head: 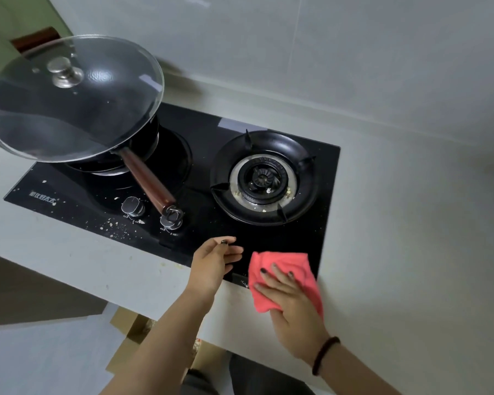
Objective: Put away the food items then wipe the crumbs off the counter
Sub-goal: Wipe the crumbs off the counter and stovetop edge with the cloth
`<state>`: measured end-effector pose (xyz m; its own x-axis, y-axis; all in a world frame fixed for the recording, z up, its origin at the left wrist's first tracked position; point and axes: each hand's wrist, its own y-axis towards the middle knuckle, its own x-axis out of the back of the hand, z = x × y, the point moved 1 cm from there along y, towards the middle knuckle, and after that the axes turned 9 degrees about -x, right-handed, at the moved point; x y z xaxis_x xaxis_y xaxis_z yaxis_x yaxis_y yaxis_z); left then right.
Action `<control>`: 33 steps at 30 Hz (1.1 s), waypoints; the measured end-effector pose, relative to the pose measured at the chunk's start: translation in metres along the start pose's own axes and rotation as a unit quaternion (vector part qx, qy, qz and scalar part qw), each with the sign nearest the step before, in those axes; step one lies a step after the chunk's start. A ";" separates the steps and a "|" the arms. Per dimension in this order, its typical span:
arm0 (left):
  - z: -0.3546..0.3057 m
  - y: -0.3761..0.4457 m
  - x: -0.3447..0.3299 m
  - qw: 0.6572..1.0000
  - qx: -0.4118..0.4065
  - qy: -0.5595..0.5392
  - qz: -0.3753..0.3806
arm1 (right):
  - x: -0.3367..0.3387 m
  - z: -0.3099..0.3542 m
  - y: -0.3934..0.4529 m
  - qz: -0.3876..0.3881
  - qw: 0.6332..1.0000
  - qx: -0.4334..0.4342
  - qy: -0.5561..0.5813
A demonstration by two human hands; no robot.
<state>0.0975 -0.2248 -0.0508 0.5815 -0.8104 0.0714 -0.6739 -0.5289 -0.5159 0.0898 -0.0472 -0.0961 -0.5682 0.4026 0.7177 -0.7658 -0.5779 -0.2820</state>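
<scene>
Crumbs lie scattered on the black glass stove, mostly near the front edge beside the left knob. Further left and behind, a dark pan stands on the left burner under a big glass lid, and its brown handle points toward the second knob. The stove is set into a pale counter. The left hand hovers over the front edge of the stove with fingers loosely extended, and it holds nothing. Just to its right, the right hand lies flat with straight, spread fingers on a pink cloth, pressing it down. The cloth rests at the front right corner of the stove, partly on the glass and partly on the counter. Behind it is the uncovered right burner, with some small crumbs on its ring. A dark bracelet is on the right wrist.
</scene>
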 end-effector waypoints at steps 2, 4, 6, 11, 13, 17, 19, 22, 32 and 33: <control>-0.001 0.002 -0.003 1.000 -0.001 0.000 0.000 | 0.000 0.008 -0.003 0.008 0.992 -0.033 0.120; 0.000 0.002 -0.007 1.000 -0.001 -0.002 0.003 | 0.017 0.022 -0.005 0.000 0.942 -0.096 0.322; 0.001 0.001 -0.010 1.000 -0.002 0.003 0.009 | 0.042 0.028 -0.003 -0.033 0.846 -0.111 0.520; 0.006 -0.002 -0.011 1.000 0.006 0.006 0.015 | 0.109 0.010 0.015 -0.245 0.783 -0.183 0.542; 0.007 -0.004 -0.008 1.000 0.008 0.009 0.013 | 0.129 -0.019 0.038 -0.317 0.824 -0.239 0.404; 0.010 -0.006 0.000 1.000 0.012 0.012 0.004 | 0.138 -0.074 0.108 -0.180 0.955 -0.199 0.128; 0.011 -0.007 0.005 1.000 0.012 0.006 -0.005 | 0.129 -0.091 0.134 -0.114 0.973 -0.201 0.000; 0.014 -0.007 0.010 1.000 0.016 0.000 -0.019 | 0.112 -0.087 0.137 -0.102 0.975 -0.171 -0.098; 0.003 0.003 -0.001 1.000 0.002 -0.002 0.005 | 0.037 -0.066 0.006 -0.035 0.993 -0.006 -0.115; -0.001 0.004 -0.001 1.000 -0.001 -0.003 0.006 | 0.045 -0.069 0.014 -0.032 0.994 -0.008 -0.108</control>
<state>0.0937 -0.2264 -0.0527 0.5765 -0.8149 0.0602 -0.6818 -0.5204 -0.5142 0.0322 0.0119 -0.1117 -0.4416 0.2757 0.8538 -0.8038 -0.5442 -0.2401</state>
